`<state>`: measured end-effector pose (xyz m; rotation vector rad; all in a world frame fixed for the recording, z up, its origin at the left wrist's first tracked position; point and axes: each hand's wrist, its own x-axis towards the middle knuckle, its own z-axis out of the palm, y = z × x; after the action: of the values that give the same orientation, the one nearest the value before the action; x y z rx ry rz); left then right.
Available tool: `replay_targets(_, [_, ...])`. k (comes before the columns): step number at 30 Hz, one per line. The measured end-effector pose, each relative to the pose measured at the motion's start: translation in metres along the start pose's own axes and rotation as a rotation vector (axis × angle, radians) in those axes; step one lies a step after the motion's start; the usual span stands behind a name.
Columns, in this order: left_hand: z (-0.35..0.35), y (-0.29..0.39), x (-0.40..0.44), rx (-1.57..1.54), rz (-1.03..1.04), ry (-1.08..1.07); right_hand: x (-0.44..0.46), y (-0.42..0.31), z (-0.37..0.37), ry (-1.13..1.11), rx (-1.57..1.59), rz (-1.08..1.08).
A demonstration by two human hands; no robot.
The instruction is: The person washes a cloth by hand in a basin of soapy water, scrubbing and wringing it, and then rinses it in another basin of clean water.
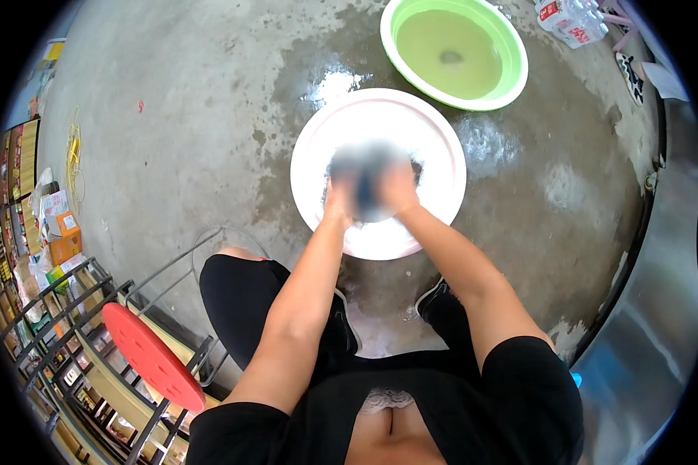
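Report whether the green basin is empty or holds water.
Not empty: murky water spreads across the green basin; its depth I cannot tell.

Light: bright, source out of frame | Glare: white patches on wet grey concrete floor [560, 194], sheen on silvery metal panel [636, 345] | Exposure: round white plastic basin [302, 159] nearly washed out | Blur: heavy smudge over bare left hand [338, 201], bare right hand [399, 191], dark bundle [370, 184] between | Lens: fisheye curvature, blackened corners
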<state>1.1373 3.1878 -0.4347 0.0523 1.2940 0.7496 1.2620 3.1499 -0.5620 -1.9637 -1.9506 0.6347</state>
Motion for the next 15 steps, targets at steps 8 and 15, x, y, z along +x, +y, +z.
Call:
replay_targets(8, [-0.016, -0.012, 0.024, 0.138, -0.168, 0.031, 0.014, -0.031, -0.059, -0.051, 0.459, 0.110])
replay_targets(15, [-0.040, -0.010, 0.044, -0.332, -0.079, -0.274, 0.011, -0.089, -0.124, -0.160, 0.797, -0.216])
